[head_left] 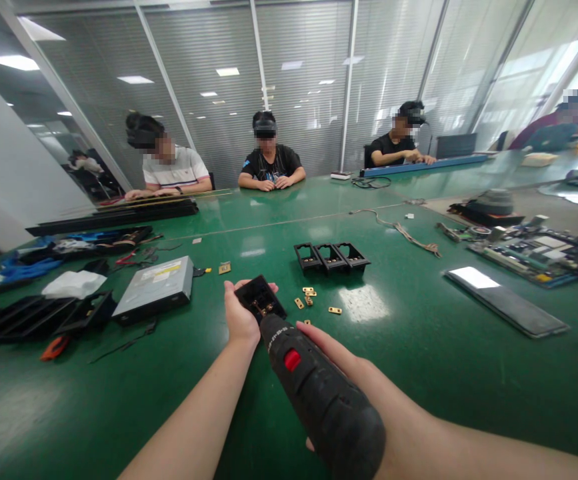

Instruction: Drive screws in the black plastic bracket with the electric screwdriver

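My left hand [241, 319] is closed around a black plastic frame [257, 293], held tilted just above the green table. Inside the frame a few small brassy parts show. My right hand [349, 367] grips a black cordless drill [319, 393] with a red switch on top; its handle is hidden under the body. The drill's nose points into the frame, and whether the bit touches a screw I cannot tell. Just beyond lie several small brass plates [309, 300]. Behind them stand three similar black frames [331, 257] in a row.
To the left lie a silver disc drive [156, 290] and a row of black frames [43, 313]. A dark phone-like slab [506, 303] and a circuit board [543, 250] are on the right. Several people sit across the table, one in a white shirt [176, 167].
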